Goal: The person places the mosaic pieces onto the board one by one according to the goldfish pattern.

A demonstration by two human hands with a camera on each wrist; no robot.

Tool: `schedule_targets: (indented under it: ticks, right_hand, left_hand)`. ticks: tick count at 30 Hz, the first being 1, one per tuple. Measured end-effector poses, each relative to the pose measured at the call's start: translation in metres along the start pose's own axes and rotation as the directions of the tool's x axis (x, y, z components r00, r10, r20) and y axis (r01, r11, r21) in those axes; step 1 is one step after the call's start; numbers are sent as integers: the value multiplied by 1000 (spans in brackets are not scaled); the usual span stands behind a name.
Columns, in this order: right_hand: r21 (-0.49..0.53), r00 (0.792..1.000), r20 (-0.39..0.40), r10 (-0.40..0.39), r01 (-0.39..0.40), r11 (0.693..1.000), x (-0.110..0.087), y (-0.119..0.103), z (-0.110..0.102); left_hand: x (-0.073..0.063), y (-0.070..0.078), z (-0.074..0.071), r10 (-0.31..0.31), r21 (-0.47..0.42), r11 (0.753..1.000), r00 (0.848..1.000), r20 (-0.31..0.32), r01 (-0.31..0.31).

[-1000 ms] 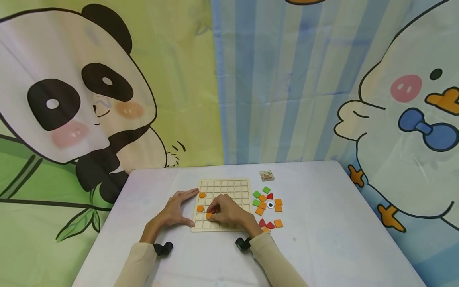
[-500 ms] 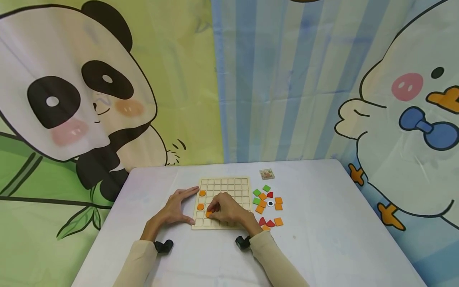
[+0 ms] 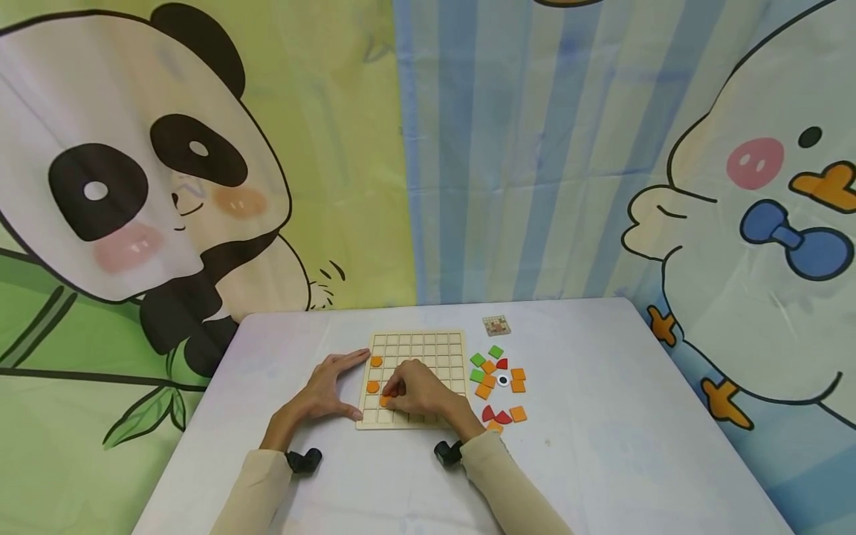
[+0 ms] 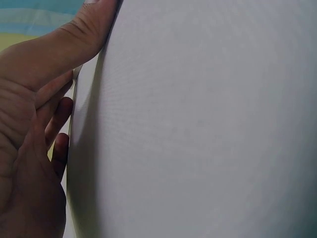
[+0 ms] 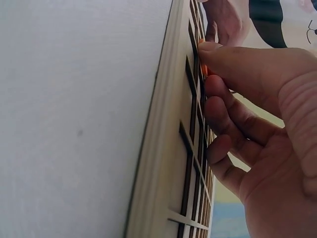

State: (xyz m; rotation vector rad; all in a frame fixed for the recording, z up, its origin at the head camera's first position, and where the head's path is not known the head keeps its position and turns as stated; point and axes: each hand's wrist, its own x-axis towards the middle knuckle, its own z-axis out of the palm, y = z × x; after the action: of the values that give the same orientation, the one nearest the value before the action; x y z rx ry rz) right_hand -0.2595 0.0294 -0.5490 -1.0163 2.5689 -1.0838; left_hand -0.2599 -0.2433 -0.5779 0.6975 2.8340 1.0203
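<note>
A pale wooden grid board lies on the white table. My left hand is spread along its left side, index finger at the upper left edge and thumb at the lower left corner. In the left wrist view the thumb and fingers of that hand are seen low beside the white tabletop. My right hand pinches a small orange piece over the lower left cells; the fingertips partly hide it. Two rounded orange pieces, an upper one and a lower one, sit in the left column.
Right of the board lie loose flat pieces: green squares, orange squares, red quarter-rounds and a white disc with a dark centre. A small patterned card lies behind them. A printed curtain hangs behind the table.
My right hand has shifted slightly left with the orange piece in its fingers. The left hand keeps its place at the board's edge.
</note>
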Motion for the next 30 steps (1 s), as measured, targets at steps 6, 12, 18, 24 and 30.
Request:
schedule_targets:
  ticks: [6, 12, 18, 24, 30]
  right_hand:
    - [-49, 1000, 15, -5, 5, 999, 1, -1, 1]
    - [-62, 1000, 23, 3, -2, 998, 0, -3, 1]
    - [-37, 1000, 7, 4, -4, 999, -5, -3, -3]
    - [-26, 1000, -30, -10, 9, 1000, -18, -2, -21]
    - [-33, 996, -91, -21, 18, 999, -40, 16, -44]
  left_hand:
    - [-1, 0, 0, 0, 8, 1000, 1000, -1, 0]
    - [-2, -1, 0, 14, 4, 1000, 1000, -9, -14]
    - [-1, -1, 1, 29, 7, 1000, 999, -17, -29]
    - [0, -1, 1, 12, -12, 1000, 1000, -6, -12]
    - [-1, -2, 2, 18, -3, 1000, 1000, -24, -19]
